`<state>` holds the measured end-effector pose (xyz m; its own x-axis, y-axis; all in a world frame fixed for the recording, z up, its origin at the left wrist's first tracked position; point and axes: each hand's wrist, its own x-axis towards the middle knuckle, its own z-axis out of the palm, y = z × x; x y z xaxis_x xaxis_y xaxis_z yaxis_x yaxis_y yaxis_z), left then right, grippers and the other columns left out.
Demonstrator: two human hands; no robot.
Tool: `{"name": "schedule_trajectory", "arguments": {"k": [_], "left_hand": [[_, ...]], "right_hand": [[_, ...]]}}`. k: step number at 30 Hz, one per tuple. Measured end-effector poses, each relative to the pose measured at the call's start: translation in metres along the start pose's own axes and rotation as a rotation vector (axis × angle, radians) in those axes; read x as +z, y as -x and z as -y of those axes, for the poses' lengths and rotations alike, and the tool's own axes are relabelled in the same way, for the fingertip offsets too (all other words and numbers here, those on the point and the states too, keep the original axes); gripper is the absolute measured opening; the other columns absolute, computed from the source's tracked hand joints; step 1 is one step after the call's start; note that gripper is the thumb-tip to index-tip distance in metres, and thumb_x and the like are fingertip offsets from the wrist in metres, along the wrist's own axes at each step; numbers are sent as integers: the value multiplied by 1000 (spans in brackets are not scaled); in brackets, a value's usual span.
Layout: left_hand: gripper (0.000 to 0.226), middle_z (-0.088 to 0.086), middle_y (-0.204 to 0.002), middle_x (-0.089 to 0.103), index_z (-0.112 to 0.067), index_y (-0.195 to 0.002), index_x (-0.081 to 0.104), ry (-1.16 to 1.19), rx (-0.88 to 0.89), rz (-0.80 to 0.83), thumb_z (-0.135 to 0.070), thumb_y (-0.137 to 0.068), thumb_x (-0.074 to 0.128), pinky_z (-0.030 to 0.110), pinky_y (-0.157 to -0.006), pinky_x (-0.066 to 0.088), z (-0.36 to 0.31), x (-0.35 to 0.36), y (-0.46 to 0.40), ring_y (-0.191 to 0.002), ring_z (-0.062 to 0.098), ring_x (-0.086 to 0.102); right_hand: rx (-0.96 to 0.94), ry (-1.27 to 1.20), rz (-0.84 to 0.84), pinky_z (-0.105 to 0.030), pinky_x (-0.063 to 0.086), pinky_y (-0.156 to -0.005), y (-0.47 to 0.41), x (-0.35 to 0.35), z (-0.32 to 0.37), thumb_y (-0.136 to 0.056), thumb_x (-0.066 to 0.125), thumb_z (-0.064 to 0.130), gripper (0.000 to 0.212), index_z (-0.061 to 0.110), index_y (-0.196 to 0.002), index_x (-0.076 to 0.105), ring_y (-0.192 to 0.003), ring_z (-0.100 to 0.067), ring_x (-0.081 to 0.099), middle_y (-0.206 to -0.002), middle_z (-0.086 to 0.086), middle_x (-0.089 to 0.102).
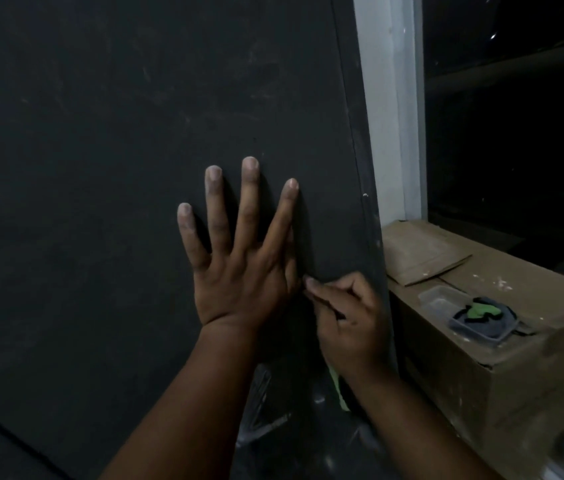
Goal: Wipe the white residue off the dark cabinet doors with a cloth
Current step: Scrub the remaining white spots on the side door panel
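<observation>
Residue, faint and whitish, streaks the dark matte cabinet door (156, 109) mostly above and left of your fingertips, so the wiping lies upward from both hands. Your left hand (239, 271) is nearer it, pressed flat with fingers straight and spread. Your right hand (346, 320) sits lower by the door's right edge, fingers curled in a pinch; what it holds you cannot tell, though a green scrap (339, 386) shows below the wrist, possibly the cloth.
</observation>
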<state>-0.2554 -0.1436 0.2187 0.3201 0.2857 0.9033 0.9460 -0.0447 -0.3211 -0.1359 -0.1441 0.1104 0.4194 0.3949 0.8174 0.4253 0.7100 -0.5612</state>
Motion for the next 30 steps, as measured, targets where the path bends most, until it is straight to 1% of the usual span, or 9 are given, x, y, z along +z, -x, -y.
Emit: {"name": "schedule_trajectory", "arguments": {"k": [1,3,6,11,14,19,23,26,30], "left_hand": [[62,6,-175,9,-41,-164,19,4,1,-6,-50,-106,37,61,-126,-3,0,1,0,-160,38,-1],[63,6,-175,9,-41,-164,19,10,6,-9,-53,-105,37,61,-126,-3,0,3,0,-160,38,-1],[63,7,-175,9,-40,-164,21,21,11,-22,-53,-105,37,62,-126,-1,1,3,1,-160,39,1],[64,7,-175,8,-38,-164,22,42,20,-21,-53,-104,39,61,-126,-4,1,3,0,-160,39,-3],[65,9,-175,8,-37,-165,22,53,37,-19,-52,-104,39,61,-126,-5,2,3,1,-160,39,-6],[65,11,-174,7,-35,-165,20,66,60,-5,-50,-105,38,62,-124,-5,4,3,2,-159,42,-1],[62,12,-174,9,-34,-165,22,86,57,7,-48,-106,38,63,-123,-4,3,-1,1,-158,42,2],[62,12,-174,8,-33,-165,22,91,55,9,-48,-107,38,64,-123,-2,3,-1,3,-157,43,2],[62,13,-174,9,-33,-165,21,93,52,7,-48,-107,37,63,-123,0,2,-1,3,-157,44,5]], "right_hand": [[8,28,-10,-34,49,-55,-11,-3,-2,-90,77,4,17,14,-104,80,-69,-12,56,-82,-2,56],[74,74,-102,-18,45,-56,-41,-4,-5,-92,76,13,15,15,-107,78,-71,-1,51,-85,1,55],[189,40,-241,-4,44,-68,-83,-3,-2,-93,75,16,20,15,-113,77,-76,6,53,-91,4,56],[407,39,-319,1,43,-79,-47,-10,-3,-96,71,11,23,16,-118,74,-92,17,59,-106,-7,67],[535,50,-300,2,42,-79,-14,-17,-5,-96,70,8,23,12,-118,74,-92,20,58,-110,-12,69],[444,93,-291,3,42,-77,-65,-8,12,-97,69,15,23,17,-119,75,-94,21,55,-111,-3,66],[332,56,-278,-2,45,-78,-113,-3,22,-97,70,17,22,18,-118,76,-92,14,59,-107,-1,65],[350,98,-270,-2,44,-81,-89,-8,9,-97,70,18,22,19,-119,76,-93,11,60,-108,-2,67],[479,149,-270,2,40,-81,-12,-18,-20,-97,70,13,22,16,-118,74,-97,16,57,-111,-6,70]]}}
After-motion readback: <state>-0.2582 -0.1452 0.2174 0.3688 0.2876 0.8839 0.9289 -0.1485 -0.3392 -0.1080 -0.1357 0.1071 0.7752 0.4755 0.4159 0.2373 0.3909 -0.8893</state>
